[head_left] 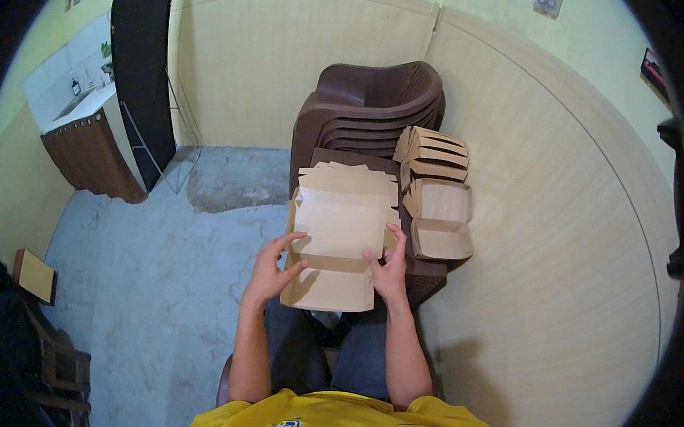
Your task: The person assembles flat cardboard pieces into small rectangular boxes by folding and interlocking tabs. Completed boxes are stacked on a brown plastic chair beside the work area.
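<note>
A partly folded kraft cardboard box with a pale inside lies opened out in front of me, over my lap and the seat of a chair stack. My left hand is at its left edge near the crease, thumb inside and fingers curved over the side. My right hand grips the right edge, thumb on the inner face and fingers around the side flap. Layered cardboard edges show at the far end of the box, where I cannot tell one sheet from another.
Stacked brown plastic chairs stand ahead. To their right are several folded cardboard pieces and an opened box, close to the wall. A metal folding rack and a sink counter are at the far left. A wooden chair stands left.
</note>
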{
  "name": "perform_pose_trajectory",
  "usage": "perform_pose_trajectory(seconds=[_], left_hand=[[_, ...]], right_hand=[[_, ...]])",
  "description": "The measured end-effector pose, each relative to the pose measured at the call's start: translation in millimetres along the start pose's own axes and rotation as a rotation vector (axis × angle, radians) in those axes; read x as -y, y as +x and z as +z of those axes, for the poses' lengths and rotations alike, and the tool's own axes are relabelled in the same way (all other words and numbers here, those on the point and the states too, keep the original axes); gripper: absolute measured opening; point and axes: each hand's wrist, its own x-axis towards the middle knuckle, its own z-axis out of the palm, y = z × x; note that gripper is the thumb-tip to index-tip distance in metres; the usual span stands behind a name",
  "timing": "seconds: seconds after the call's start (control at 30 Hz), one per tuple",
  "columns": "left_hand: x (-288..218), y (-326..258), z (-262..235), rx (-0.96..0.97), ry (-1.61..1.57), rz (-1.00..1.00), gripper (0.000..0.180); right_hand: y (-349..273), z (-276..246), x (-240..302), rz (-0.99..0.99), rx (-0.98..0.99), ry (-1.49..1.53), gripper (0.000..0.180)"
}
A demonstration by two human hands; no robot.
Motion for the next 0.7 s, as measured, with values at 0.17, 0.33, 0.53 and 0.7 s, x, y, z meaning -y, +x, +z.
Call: perform_pose_trajectory(seconds=[0.17,0.33,0.53,0.7], left_hand=[[-5,-2,15,-0.046,0.098,0.028,0.065],[9,1,31,-0.168,0.221,-0.087,0.058],[31,2,47,-0.296,0.215,-0.040,0.048],[21,-2,42,-0.214,0.165,-0.081,0.057]], right_hand=[[3,3,9,-0.083,0.135,-0.139,0.074],[1,5,22,-0.394,0.196,-0.519,0.068],[0,7,25,-0.045,0.171,-0.520,0.040],[5,1,8,-0.078,0.176,-0.526,0.050]])
